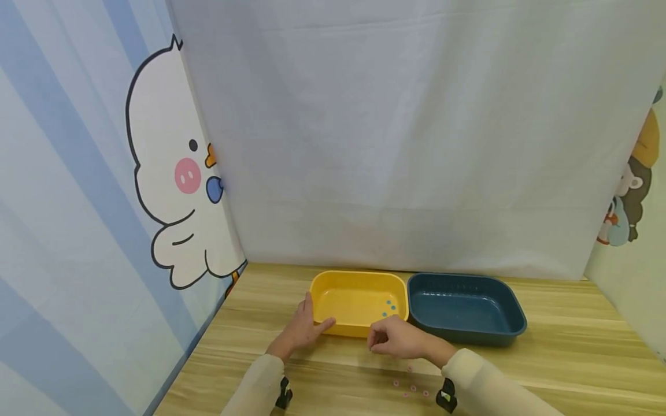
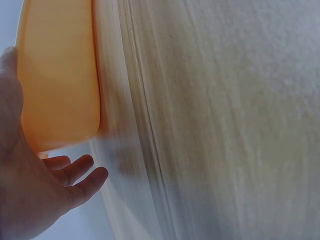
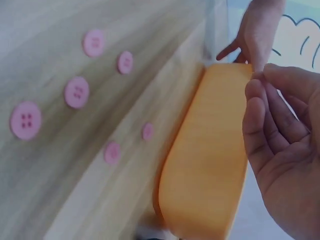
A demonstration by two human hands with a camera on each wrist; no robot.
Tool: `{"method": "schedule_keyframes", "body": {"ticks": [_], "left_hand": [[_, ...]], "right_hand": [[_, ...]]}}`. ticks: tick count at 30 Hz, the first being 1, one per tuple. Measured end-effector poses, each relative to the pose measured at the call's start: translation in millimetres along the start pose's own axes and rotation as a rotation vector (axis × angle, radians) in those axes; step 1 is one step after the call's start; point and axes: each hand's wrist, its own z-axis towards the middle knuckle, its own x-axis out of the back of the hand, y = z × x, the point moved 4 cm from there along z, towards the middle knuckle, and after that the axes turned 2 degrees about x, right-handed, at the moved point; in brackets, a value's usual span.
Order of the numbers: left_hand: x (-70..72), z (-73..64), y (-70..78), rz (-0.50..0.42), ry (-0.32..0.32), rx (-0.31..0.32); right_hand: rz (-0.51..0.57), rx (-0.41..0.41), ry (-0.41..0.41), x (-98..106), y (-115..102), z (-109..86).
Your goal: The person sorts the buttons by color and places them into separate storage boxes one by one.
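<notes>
Right hand (image 1: 399,338), fingertips together, any load unclear, hangs between pink buttons (image 3: 76,93) and yellow tub (image 3: 210,150); left hand (image 1: 302,330), fingers spread, touches its left end.

Both my arms reach forward, left hand (image 1: 302,327) spread, right hand (image 1: 398,338) drawn in.
My left forearm (image 1: 257,384) slants inward, thumb (image 1: 325,325) standing away from loosely bent fingers (image 2: 82,187). My right forearm (image 1: 494,381) angles in opposite, fingers curled, fingertips (image 3: 255,107) gathered; whether they pinch something, I can't tell.
</notes>
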Motion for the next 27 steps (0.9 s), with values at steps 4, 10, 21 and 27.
{"method": "schedule_keyframes", "body": {"ticks": [4, 10, 21, 27], "left_hand": [[0.0, -0.6, -0.1, -0.011, -0.001, -0.003], [0.8, -0.1, 0.6, -0.005, -0.002, -0.01], [1.8, 1.0, 0.9, 0.007, 0.0, -0.021], [1.7, -0.1, 2.1, 0.008, -0.002, -0.027]], "right_hand": [[0.051, -0.041, 0.054, 8.9, 4.7, -1.2], [0.104, -0.093, 0.166, 28.4, 14.1, -0.4], [0.131, -0.269, 0.355, 60.1, 38.2, 2.8], [0.133, -0.308, 0.392, 65.9, 49.3, 2.3]]}}
